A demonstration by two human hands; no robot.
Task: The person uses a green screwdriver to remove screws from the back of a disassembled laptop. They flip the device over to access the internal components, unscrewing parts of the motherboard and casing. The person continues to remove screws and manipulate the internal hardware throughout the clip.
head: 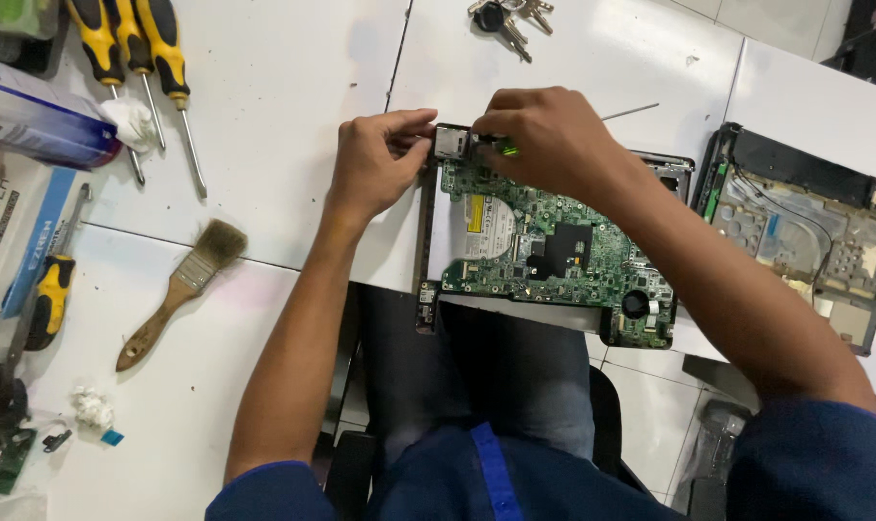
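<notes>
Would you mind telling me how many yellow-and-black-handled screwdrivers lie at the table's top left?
3: yellow-and-black-handled screwdrivers side by side, left, middle, right. A similar-handled tool lies lower left; others may be hidden off-frame.

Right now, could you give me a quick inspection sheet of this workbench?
Surface: white table, made of panels with seams.
Job's things: green circuit board in a laptop frame, hanging partly over the table edge.
Clutter: yellow screwdrivers, paintbrush, keys, opened laptop shell, boxes at left.
Grips: left hand and right hand pinch parts at the board's top corner.
Cables: thin dark wires inside the laptop shell.
Surroundings: tiled floor, dark chair.
</notes>
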